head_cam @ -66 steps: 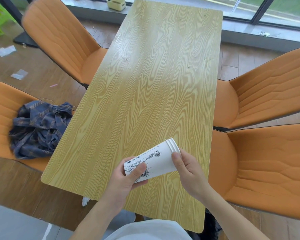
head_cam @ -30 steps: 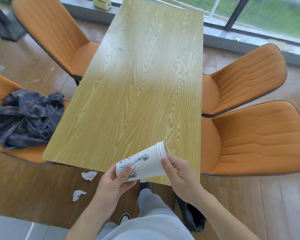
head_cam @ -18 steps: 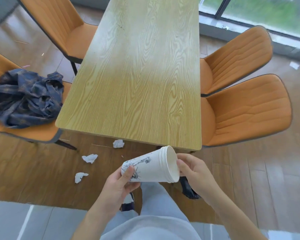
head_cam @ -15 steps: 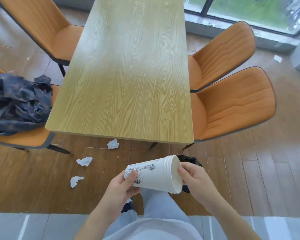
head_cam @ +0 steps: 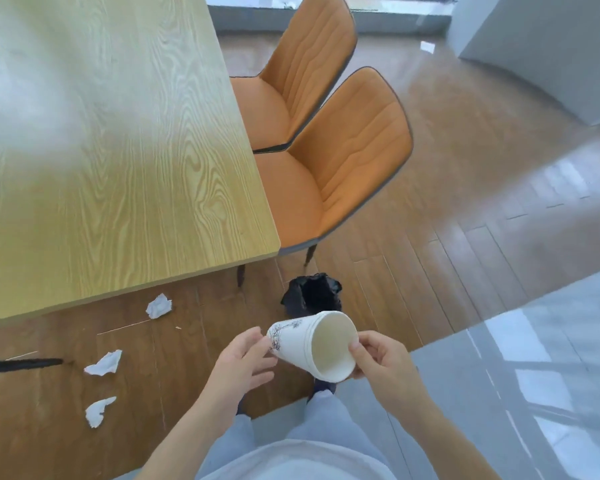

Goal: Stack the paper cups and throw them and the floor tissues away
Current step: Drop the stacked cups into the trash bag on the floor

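Note:
A stack of white paper cups (head_cam: 300, 342) with black line drawings lies on its side in the air, mouth turned toward me. My right hand (head_cam: 383, 363) pinches its rim. My left hand (head_cam: 245, 358) touches the stack's base end with thumb and fingertips, the other fingers loosely spread. Just beyond the cups, a small bin lined with a black bag (head_cam: 312, 294) stands on the floor. Three crumpled white tissues lie on the wooden floor to the left: one near the table edge (head_cam: 158, 305), one further left (head_cam: 104, 363), one closest to me (head_cam: 97, 412).
A wooden table (head_cam: 118, 150) fills the upper left. Two orange chairs (head_cam: 340, 161) stand along its right side, close to the bin. Grey floor tiles (head_cam: 516, 375) begin at the right. A grey cabinet or wall (head_cam: 551, 46) stands at the far right. My legs are below.
I have stepped back and turned right from the table. The cup stack stays in both hands and its mouth now faces me. The black-bagged bin and floor tissues have come into view.

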